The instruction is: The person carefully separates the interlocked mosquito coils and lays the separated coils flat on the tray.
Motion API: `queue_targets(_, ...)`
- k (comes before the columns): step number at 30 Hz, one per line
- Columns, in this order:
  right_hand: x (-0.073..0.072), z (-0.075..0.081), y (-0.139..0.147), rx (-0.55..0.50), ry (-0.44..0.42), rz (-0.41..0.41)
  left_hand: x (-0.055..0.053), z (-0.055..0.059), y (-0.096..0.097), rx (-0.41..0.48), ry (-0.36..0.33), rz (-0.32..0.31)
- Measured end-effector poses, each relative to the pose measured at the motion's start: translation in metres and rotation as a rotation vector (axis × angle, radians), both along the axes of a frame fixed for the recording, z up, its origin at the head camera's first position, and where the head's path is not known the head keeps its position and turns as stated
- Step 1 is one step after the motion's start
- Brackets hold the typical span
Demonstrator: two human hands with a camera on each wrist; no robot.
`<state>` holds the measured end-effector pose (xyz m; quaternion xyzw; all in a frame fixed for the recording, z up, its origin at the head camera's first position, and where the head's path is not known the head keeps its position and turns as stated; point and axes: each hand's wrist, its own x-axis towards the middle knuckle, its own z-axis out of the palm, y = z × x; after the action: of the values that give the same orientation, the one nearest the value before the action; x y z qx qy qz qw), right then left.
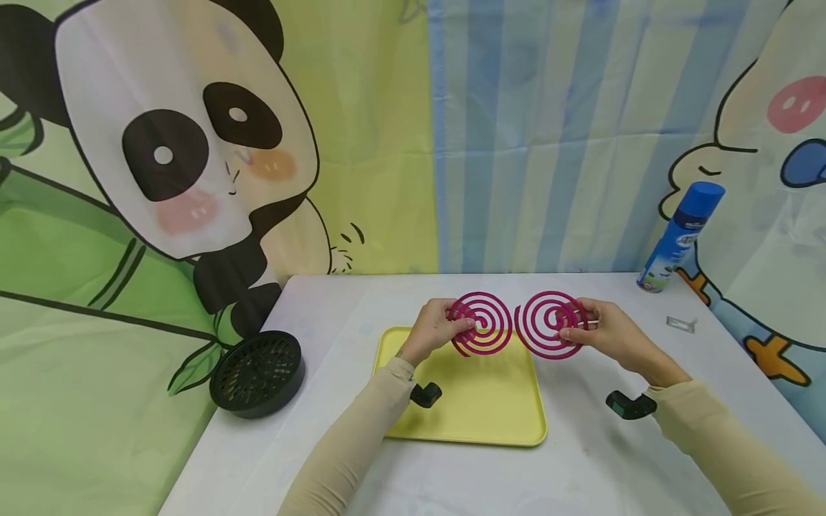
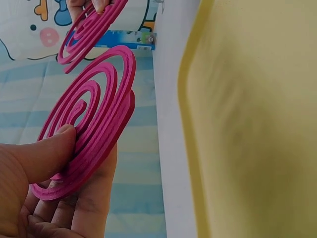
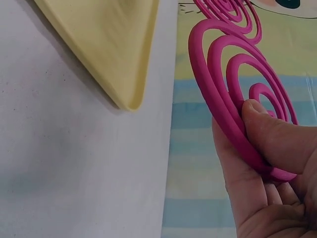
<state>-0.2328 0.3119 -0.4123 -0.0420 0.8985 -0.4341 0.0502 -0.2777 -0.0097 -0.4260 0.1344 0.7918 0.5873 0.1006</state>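
My left hand [image 1: 431, 333] pinches a pink spiral mosquito coil [image 2: 106, 141] by its left side, thumb on the near face and fingers behind. With my right hand [image 1: 613, 335] I hold a second pink mosquito coil [image 3: 237, 136] by its right side in the same way. Both coils stand upright, faces toward the head camera, their edges close side by side. They are held above the back part of a yellow tray [image 1: 477, 416], the right one partly past the tray's right side.
A black round slotted container [image 1: 258, 373] sits at the table's left edge. At the back right stands a blue spray can [image 1: 677, 240], with a small metal stand [image 1: 680, 325] lying in front of it. A printed curtain [image 1: 368, 143] hangs behind the white table [image 1: 594, 466].
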Motion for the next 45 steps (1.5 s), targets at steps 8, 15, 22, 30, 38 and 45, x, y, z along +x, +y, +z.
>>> queue_targets(8,-0.006,-0.009,-0.008,-0.018,-0.011,0.003,0.003,-0.007,-0.009,-0.029,-0.012,0.026)
queue_targets(15,-0.008,-0.015,-0.015,-0.041,-0.032,0.031,0.003,-0.013,-0.016,-0.058,-0.011,0.044)
queue_targets(22,-0.010,-0.016,-0.022,-0.055,-0.034,0.034,0.004,-0.018,-0.020,-0.068,-0.002,0.040)
queue_targets(30,-0.013,-0.024,-0.030,-0.059,-0.042,0.045,0.006,-0.025,-0.027,-0.084,0.001,0.044)
queue_targets(38,-0.014,-0.031,-0.039,-0.070,-0.048,0.056,0.011,-0.029,-0.034,-0.109,-0.015,0.062)
queue_targets(45,-0.015,-0.032,-0.044,-0.069,-0.064,0.061,0.011,-0.037,-0.042,-0.127,0.001,0.058)
